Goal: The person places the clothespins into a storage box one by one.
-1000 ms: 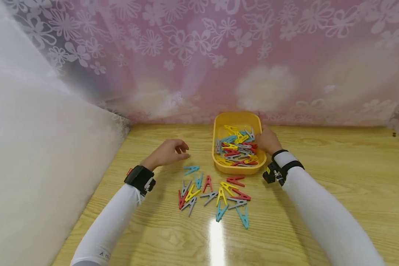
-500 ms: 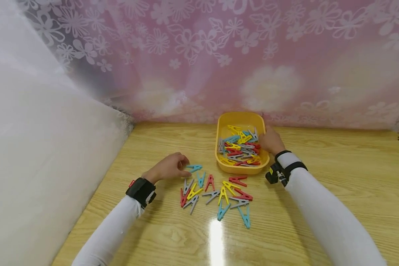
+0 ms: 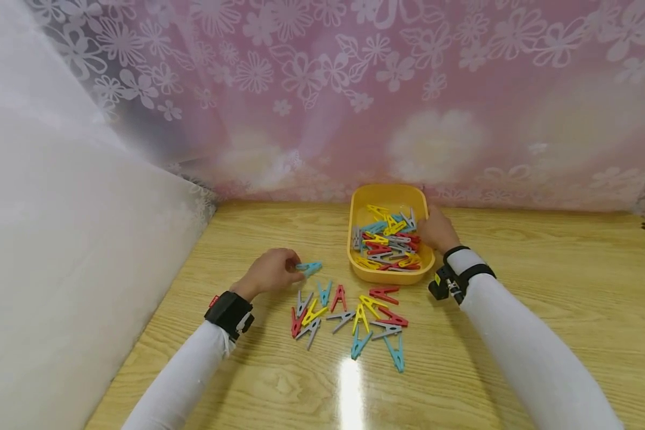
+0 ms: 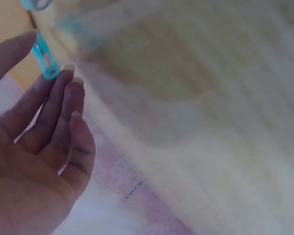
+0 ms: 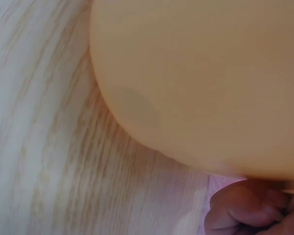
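My left hand (image 3: pixel 270 272) pinches a light blue clothespin (image 3: pixel 312 267) between thumb and fingertips, left of the yellow plastic basket (image 3: pixel 391 277). In the left wrist view the clothespin (image 4: pixel 50 71) shows its rounded end, with the thumb on one side and the fingers on the other. The right hand (image 3: pixel 438 230) grips the basket's right side at the rim, thumb over the inside. Curled fingers (image 5: pixel 240 208) show beside the basket's wall (image 5: pixel 186 88) in the right wrist view. Inside the basket lies a heap of yellow, red, grey and blue clothespins (image 3: pixel 377 239).
Several loose clothespins lie on the wooden table (image 3: pixel 543 280) in front of the basket, among them a red one (image 3: pixel 339 297), a yellow one (image 3: pixel 360 318) and a blue one (image 3: pixel 395 355). A pink flowered curtain (image 3: pixel 322 137) hangs behind; a white sheet (image 3: pixel 75 239) borders the left.
My left hand has reached down to the light blue clothespin, taken hold of it and shifted it slightly. The right hand has stayed on the basket's rim.
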The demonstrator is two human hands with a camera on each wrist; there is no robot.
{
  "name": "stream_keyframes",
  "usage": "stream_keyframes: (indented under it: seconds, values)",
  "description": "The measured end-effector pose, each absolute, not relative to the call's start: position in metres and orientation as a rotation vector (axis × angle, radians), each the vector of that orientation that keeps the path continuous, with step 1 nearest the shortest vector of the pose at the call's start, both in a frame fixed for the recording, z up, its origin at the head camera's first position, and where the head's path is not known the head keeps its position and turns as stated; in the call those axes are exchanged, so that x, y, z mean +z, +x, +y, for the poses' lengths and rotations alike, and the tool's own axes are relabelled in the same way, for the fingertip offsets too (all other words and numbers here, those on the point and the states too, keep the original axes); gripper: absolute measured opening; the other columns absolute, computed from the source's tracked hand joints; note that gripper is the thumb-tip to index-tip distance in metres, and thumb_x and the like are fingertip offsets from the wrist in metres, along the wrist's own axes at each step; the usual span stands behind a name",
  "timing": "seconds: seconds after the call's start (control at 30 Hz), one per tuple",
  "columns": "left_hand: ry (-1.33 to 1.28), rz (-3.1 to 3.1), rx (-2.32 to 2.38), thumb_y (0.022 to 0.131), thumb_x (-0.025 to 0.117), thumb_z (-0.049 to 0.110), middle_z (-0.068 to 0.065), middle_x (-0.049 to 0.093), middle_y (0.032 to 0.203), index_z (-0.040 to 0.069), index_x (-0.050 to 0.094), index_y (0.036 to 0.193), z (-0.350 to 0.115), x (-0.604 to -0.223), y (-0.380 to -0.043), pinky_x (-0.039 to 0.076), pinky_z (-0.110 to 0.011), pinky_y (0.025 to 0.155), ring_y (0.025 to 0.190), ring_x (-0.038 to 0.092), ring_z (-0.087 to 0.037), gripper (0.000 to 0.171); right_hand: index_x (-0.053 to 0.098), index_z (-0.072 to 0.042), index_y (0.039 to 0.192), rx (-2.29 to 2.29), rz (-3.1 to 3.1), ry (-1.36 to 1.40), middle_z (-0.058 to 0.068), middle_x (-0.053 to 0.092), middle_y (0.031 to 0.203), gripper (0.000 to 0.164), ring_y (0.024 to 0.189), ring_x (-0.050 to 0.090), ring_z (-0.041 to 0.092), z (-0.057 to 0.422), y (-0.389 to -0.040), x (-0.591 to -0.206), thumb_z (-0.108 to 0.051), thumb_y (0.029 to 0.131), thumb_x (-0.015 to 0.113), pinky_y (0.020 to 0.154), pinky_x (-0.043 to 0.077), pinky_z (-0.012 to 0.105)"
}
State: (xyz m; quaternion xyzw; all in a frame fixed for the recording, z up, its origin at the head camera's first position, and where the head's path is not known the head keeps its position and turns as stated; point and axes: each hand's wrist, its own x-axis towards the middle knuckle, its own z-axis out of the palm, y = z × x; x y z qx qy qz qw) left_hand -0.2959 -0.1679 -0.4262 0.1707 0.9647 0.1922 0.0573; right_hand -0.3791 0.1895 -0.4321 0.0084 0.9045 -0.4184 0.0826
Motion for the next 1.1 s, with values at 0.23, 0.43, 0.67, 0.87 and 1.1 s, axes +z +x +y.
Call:
stream_keyframes:
  seconds: [0.23,0.43,0.67,0.87,1.1]
  values:
    - [0.391,2.922,0.942,0.089,0.068,0.026,-0.006,0.064,0.097,0.005,0.065,0.11,-0.151,-0.402,-0.311,0.049,-0.035,0.073,0.085,0.06,-0.02,0.03,0.03,0.009,0.135,-1.23,2.704,0.052,0.026,0.048,0.116,0.04,0.102,0.052,0.039,0.192,-0.38,-0.435,-0.008,0.099,0.035,0.091,0.045,0.049]
    - [0.39,2.904,1.147,0.088,0.069,0.029,-0.006,0.064,0.097,0.006,0.064,0.108,-0.106,-0.376,-0.33,0.049,-0.034,0.071,0.086,0.059,-0.02,0.031,0.032,0.009,0.133,-1.25,2.713,0.011,0.025,0.049,0.114,0.039,0.101,0.052,0.038,0.192,-0.383,-0.436,-0.007,0.097,0.036,0.089,0.047,0.049]
    - [0.487,2.838,1.26,0.089,0.069,0.029,-0.006,0.062,0.101,0.006,0.062,0.111,-0.051,-0.361,-0.357,0.047,-0.03,0.077,0.09,0.057,-0.019,0.032,0.03,0.008,0.135,-1.261,2.691,0.046,0.026,0.049,0.117,0.041,0.102,0.052,0.038,0.191,-0.383,-0.437,-0.006,0.098,0.036,0.09,0.046,0.049]
    - [0.509,2.862,1.216,0.092,0.065,0.033,-0.01,0.06,0.113,0.005,0.059,0.119,-0.027,-0.36,-0.373,0.044,-0.032,0.086,0.101,0.054,-0.023,0.04,0.028,0.007,0.139,-1.259,2.68,0.058,0.027,0.05,0.12,0.043,0.103,0.054,0.038,0.187,-0.38,-0.435,-0.006,0.099,0.037,0.088,0.048,0.048]
    - [0.547,2.886,1.17,0.094,0.063,0.028,-0.016,0.057,0.122,0.001,0.058,0.121,-0.031,-0.369,-0.38,0.04,-0.034,0.094,0.112,0.051,-0.029,0.039,0.03,0.007,0.138,-1.204,2.736,-0.004,0.024,0.052,0.111,0.044,0.092,0.057,0.034,0.193,-0.38,-0.434,-0.006,0.096,0.036,0.073,0.054,0.04]
